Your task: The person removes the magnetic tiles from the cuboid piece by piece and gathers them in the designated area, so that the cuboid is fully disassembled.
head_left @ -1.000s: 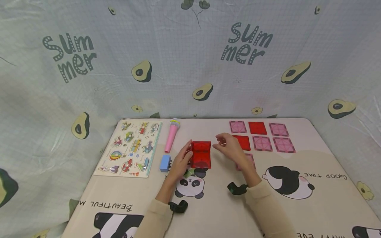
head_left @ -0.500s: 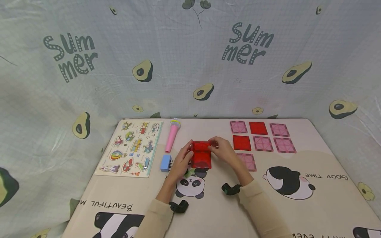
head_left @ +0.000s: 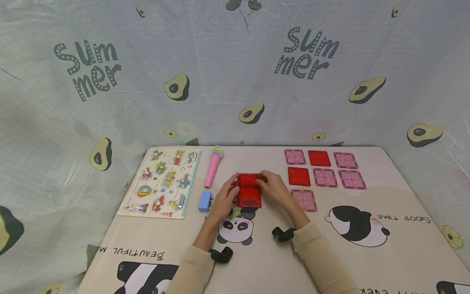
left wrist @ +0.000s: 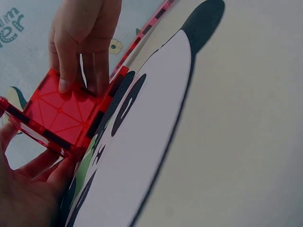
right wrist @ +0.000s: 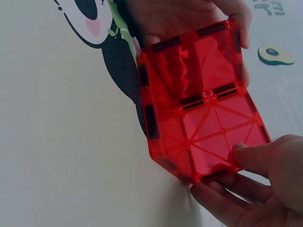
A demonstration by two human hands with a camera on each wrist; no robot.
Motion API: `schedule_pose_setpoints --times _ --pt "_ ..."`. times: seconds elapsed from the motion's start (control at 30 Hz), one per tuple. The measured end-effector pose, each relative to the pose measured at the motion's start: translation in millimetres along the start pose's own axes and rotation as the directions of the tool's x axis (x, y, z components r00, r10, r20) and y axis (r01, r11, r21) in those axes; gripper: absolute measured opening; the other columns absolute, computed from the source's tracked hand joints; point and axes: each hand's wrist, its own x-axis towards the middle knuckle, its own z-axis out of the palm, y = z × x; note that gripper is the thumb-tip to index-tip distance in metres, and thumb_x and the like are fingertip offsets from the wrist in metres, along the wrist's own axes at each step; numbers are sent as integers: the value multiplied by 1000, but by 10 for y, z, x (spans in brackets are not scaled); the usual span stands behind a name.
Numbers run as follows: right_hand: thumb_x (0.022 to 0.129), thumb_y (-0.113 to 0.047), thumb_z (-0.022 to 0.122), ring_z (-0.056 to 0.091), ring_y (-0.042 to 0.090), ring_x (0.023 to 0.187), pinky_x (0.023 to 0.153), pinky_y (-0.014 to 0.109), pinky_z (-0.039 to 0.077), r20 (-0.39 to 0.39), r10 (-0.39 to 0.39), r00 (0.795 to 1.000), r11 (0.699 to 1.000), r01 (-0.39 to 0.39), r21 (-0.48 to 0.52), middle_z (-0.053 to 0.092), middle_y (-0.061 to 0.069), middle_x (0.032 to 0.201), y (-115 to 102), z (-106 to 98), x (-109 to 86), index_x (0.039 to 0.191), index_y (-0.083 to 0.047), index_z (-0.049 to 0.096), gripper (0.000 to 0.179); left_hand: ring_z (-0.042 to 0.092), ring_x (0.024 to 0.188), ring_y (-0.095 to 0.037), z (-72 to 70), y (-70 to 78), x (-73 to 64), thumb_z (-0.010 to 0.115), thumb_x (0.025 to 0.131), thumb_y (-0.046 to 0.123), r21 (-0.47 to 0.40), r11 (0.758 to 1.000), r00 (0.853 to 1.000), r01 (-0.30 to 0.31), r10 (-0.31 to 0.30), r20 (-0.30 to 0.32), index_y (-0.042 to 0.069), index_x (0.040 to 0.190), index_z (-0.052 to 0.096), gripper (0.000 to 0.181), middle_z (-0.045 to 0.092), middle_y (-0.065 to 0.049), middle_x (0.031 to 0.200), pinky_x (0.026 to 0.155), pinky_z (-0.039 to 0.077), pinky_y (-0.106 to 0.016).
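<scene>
Red see-through magnetic tiles [head_left: 249, 198] stand joined at right angles like part of a box, on the table before me. My left hand [head_left: 222, 202] holds the side tile [right wrist: 189, 66] from its left, with the fingers behind that wall. At the far side, my right hand [head_left: 276, 188] pinches the upright back tile [left wrist: 60, 112]: the thumb lies on its inner face and the fingers go behind it. Through the red plastic in the right wrist view, dark magnet strips show along the tile edges.
Pink tiles [head_left: 324, 177] and two loose red tiles [head_left: 299, 176] lie flat in rows at the right. A blue block [head_left: 205, 201], a pink toy microphone [head_left: 213, 167] and a picture puzzle board [head_left: 158, 183] lie at the left. A printed curtain [head_left: 220, 81] hangs behind the table.
My right hand has moved left from beside the loose tiles to the back tile and now pinches it. The left hand has stayed at the side tile.
</scene>
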Motion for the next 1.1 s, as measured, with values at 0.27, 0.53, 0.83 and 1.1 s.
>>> schedule_pose_setpoints --times 0.27,0.53,0.83,1.1 --pt "98 -14 63 58 23 84 81 36 58 -18 5 1000 1000 -5 15 69 12 96 8 11 22 114 -2 65 20 46 139 -41 43 -339 125 40 108 25 12 1000 999 7 -6 -35 26 160 24 54 36 -18 158 107 49 -53" --pt "97 -13 63 57 22 81 77 33 56 -39 -5 999 1000 5 11 69 12 93 12 14 36 111 -1 65 18 47 138 -35 60 -361 125 44 107 32 11 1000 998 -4 5 -68 37 157 31 52 41 -10 156 106 50 -52" --pt "98 -11 62 61 24 83 80 38 60 -38 26 999 999 -25 20 72 16 101 -1 21 41 110 0 65 17 45 140 -34 58 -361 123 44 107 32 18 1000 998 1 0 -71 35 157 31 52 42 -10 155 107 50 -52" --pt "99 -14 63 58 22 80 73 32 57 -69 43 997 998 -41 37 69 14 93 1 25 26 108 1 63 17 43 142 -36 54 -371 129 43 108 30 14 1000 998 22 -22 -57 28 159 27 54 39 -13 158 106 50 -53"
